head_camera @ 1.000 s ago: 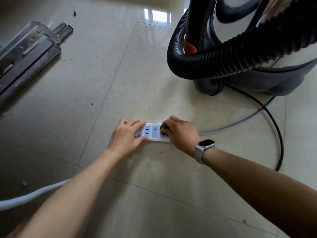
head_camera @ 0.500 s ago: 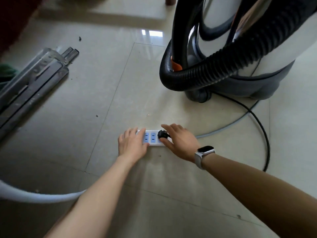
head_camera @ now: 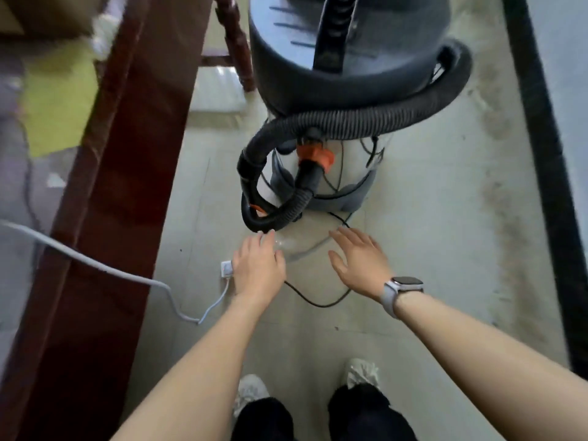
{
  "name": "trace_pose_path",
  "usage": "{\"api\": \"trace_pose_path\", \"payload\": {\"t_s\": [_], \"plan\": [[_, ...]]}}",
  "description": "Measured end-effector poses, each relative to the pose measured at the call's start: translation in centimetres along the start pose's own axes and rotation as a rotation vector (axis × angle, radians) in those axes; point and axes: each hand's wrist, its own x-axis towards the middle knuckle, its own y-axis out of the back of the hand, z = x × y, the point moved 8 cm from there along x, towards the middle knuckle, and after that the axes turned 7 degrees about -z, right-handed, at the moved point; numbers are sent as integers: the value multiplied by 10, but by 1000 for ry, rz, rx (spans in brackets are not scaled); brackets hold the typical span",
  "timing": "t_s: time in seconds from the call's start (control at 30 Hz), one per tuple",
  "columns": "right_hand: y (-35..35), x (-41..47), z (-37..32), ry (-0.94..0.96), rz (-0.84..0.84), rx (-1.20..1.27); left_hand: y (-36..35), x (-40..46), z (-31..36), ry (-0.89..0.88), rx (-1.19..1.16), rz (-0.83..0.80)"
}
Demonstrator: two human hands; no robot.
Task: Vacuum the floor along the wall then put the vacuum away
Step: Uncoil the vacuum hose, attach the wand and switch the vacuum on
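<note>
Both hands hang open and empty over the tile, and the canister vacuum [head_camera: 350,74] stands at twelve o'clock from them, its coiled hose [head_camera: 273,214] nearest the left hand [head_camera: 257,268], with the right hand [head_camera: 359,262] slightly farther off.

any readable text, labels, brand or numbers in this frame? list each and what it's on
No readable text anywhere in this frame.
Vacuum canister: raised ridges on the lid, no lettering visible.
Power strip: mostly hidden by the left hand; no marking legible.
Watch on the right wrist: screen dark.
</note>
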Motion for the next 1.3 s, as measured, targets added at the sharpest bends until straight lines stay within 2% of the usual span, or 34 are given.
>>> {"api": "trace_pose_path", "payload": {"t_s": [0.27, 0.43, 0.6, 0.9, 1.03, 1.23, 1.3], "plan": [[185, -98, -7, 14, 126, 206, 165, -62, 153, -178, -86, 140], [245, -118, 12, -22, 173, 309, 198, -74, 202, -200, -152, 136], [273, -111, 37, -105, 134, 391, 214, -62, 224, -190, -162, 114], [363, 1, 98, -199, 160, 535, 271, 74, 307, -239, -100, 147], [394, 73, 130, -271, 147, 614, 285, 143, 339, -275, 25, 240], [407, 159, 178, -356, 140, 690, 277, 223, 363, -248, 128, 234], [404, 183, 192, -369, 113, 708, 269, 239, 358, -193, 124, 185]]}}
